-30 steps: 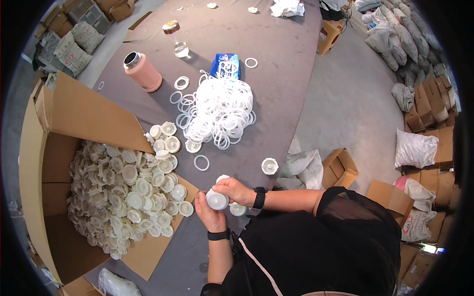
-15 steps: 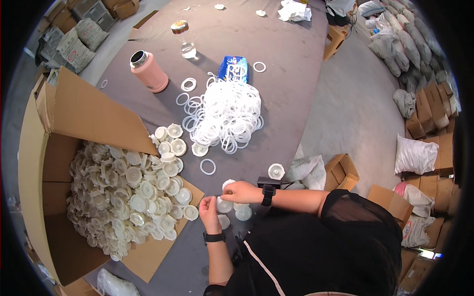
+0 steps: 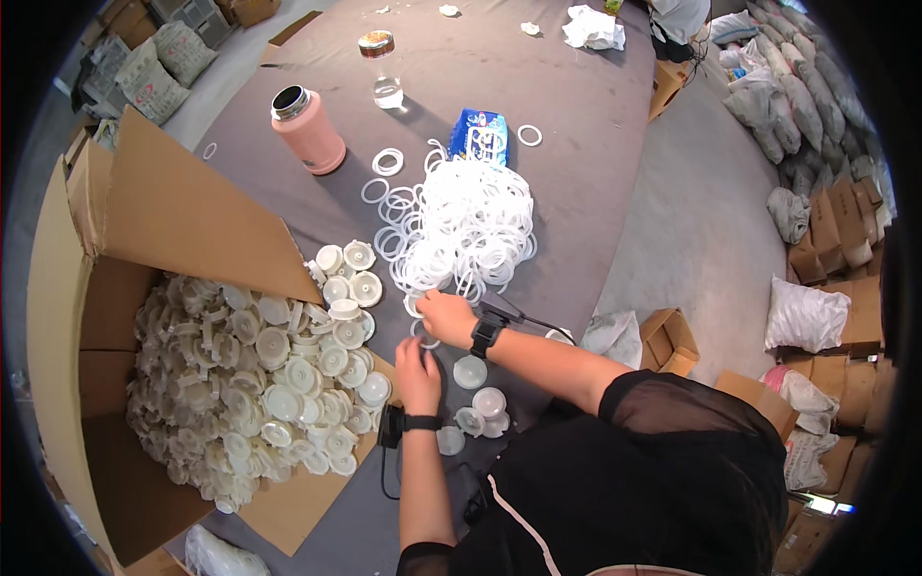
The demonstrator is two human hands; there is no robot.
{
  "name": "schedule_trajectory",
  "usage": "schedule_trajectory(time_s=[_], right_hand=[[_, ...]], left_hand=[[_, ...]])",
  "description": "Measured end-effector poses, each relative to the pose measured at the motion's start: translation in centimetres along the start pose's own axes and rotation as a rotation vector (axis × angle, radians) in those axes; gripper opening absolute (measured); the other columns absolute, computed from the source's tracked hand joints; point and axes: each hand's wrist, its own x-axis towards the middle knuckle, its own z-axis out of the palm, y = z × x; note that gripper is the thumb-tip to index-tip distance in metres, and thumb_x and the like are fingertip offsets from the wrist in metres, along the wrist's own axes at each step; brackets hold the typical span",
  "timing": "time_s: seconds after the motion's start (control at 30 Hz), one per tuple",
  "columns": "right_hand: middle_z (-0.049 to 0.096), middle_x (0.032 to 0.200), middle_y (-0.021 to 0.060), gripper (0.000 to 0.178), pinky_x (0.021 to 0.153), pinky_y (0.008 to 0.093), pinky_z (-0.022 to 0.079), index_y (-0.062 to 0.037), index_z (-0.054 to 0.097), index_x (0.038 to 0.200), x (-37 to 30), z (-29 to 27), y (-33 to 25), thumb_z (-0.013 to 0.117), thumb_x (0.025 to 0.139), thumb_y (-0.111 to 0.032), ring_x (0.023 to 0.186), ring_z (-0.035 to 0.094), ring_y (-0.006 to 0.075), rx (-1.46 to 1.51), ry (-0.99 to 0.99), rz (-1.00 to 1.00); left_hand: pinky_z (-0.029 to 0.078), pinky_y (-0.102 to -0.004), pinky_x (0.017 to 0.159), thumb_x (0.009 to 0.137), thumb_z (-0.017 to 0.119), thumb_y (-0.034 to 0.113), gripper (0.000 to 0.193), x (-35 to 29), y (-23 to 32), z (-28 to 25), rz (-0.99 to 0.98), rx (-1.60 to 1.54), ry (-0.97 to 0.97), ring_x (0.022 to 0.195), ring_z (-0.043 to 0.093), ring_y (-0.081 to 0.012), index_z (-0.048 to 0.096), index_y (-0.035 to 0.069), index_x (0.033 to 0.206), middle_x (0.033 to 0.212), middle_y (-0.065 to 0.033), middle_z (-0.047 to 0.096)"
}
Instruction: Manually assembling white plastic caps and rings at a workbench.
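Over a white plastic ring point(image 3: 425, 333) lying on the table, my left hand point(image 3: 417, 379) reaches with its fingers stretched and apart. Just beyond it, my right hand point(image 3: 449, 317) is low over the table. Its fingers are bent together beside a whitish plastic cap point(image 3: 412, 305), and what they grip, if anything, is hidden. A large heap of white rings point(image 3: 466, 226) lies past my right hand. Nearer me are several loose translucent caps, among them a single cap point(image 3: 470, 372) and a small cluster point(image 3: 489, 401). Both wrists wear black bands.
To the left, a cardboard box point(image 3: 192, 206) on its side spills a pile of caps point(image 3: 279, 384). Farther off stand an uncovered pink flask point(image 3: 309, 134), a clear jar point(image 3: 386, 86) and a blue packet point(image 3: 480, 139). Cables hang by both wrists. Sacks point(image 3: 797, 96) line the right.
Both hands have come apart and moved away from me, off the loose caps toward the ring and the heap. A cap now lies uncovered where they were. The view has shifted slightly.
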Motion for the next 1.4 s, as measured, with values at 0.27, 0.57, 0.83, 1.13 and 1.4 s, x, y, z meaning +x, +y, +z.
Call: schedule_trajectory(time_s=[0.27, 0.57, 0.83, 1.13, 1.4], right_hand=[[0.056, 0.075, 0.0022, 0.020, 0.050, 0.0219, 0.042, -0.0048, 0.053, 0.093, -3.1, -4.0, 1.8, 0.056, 0.078, -0.018, 0.058, 0.053, 0.0090, 1.403, -0.170, 0.546], [0.055, 0.078, -0.0009, 0.017, 0.051, 0.0181, 0.042, -0.0069, 0.051, 0.094, -6.8, -3.9, 1.2, 0.055, 0.082, -0.018, 0.062, 0.054, 0.0063, 1.730, -0.058, 0.619], [0.055, 0.080, 0.0007, 0.017, 0.058, 0.0230, 0.043, -0.0075, 0.048, 0.098, -9.2, -3.6, -1.3, 0.050, 0.084, -0.018, 0.064, 0.052, 0.0081, 1.983, -0.271, 0.557], [0.055, 0.082, 0.0000, 0.017, 0.059, 0.0238, 0.043, -0.0093, 0.048, 0.097, -10.9, -4.0, -2.2, 0.051, 0.084, -0.019, 0.066, 0.053, 0.0082, 1.930, -0.249, 0.591], [0.053, 0.078, -0.0020, 0.013, 0.059, 0.0222, 0.042, -0.0120, 0.048, 0.089, -11.6, -4.3, -2.8, 0.053, 0.083, -0.023, 0.067, 0.052, 0.0074, 1.954, -0.300, 0.528]], left_hand=[[0.043, -0.0362, 0.064, 0.070, 0.059, 0.007, 0.014, 3.1, -1.8, 1.5, -0.083, 0.291, 0.034, 0.073, 0.051, -0.0272, 0.053, 0.003, 0.082, 0.080, -0.0102, 0.049], [0.049, -0.0224, 0.056, 0.080, 0.056, 0.007, 0.011, -1.4, 2.7, -0.4, -0.596, -1.318, 0.274, 0.062, 0.056, -0.0119, 0.055, 0.003, 0.090, 0.081, -0.0072, 0.060], [0.049, -0.0214, 0.059, 0.081, 0.054, 0.007, 0.011, -4.5, 4.3, -0.9, -0.554, -1.418, 0.321, 0.067, 0.057, -0.0123, 0.051, 0.005, 0.091, 0.088, -0.0079, 0.059], [0.045, -0.0214, 0.057, 0.078, 0.056, 0.002, 0.009, -5.5, 7.4, -1.9, -0.306, -0.958, 0.506, 0.066, 0.054, -0.0107, 0.051, 0.004, 0.085, 0.087, -0.0067, 0.057], [0.040, -0.0291, 0.061, 0.065, 0.059, -0.003, 0.013, -5.8, 9.0, -2.2, 0.206, 0.019, 0.286, 0.067, 0.051, -0.0198, 0.054, 0.004, 0.075, 0.076, -0.0059, 0.056]])
